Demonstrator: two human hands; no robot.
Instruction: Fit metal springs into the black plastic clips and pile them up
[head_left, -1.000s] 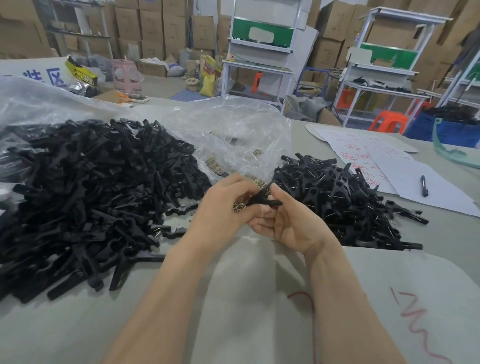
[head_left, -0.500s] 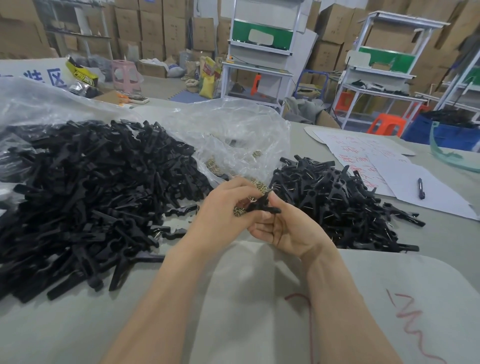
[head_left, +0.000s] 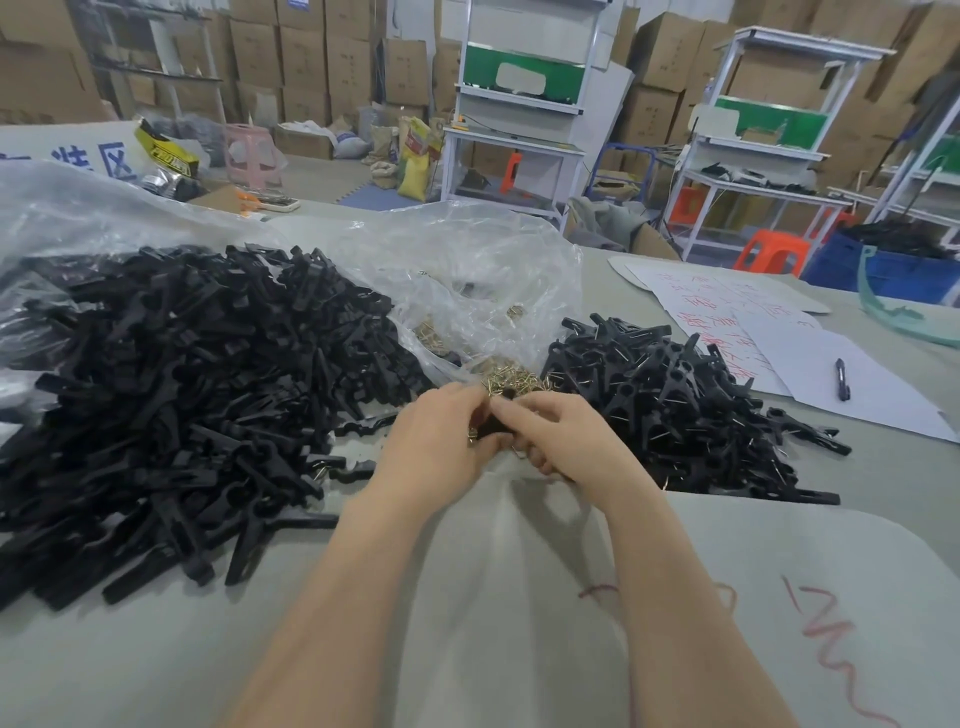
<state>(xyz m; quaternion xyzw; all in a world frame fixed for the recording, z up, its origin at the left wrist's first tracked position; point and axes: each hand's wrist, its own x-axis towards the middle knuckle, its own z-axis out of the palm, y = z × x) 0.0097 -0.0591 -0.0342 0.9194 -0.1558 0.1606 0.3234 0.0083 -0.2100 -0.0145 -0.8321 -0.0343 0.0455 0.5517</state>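
Both hands meet at the table's middle around one black plastic clip (head_left: 492, 427), mostly hidden between the fingers. My left hand (head_left: 435, 446) grips it from the left and also holds a few brass springs at its fingertips. My right hand (head_left: 563, 441) has turned over the clip, fingers curled round it from above. Loose metal springs (head_left: 511, 376) lie just beyond the hands at the mouth of a clear plastic bag (head_left: 457, 270). A large heap of black clip parts (head_left: 171, 395) fills the left. A smaller pile of sprung clips (head_left: 670, 405) lies to the right.
White paper sheets (head_left: 789, 353) with red writing and a pen (head_left: 841, 378) lie at the right rear. A grey cloth (head_left: 519, 597) with red marks covers the near table. Shelving racks, cardboard boxes and stools stand beyond the table edge.
My right hand has rolled from palm-up under the clip to knuckles-up over it. Both hands stayed at the same spot, pressed closer together, so the clip is now more hidden.
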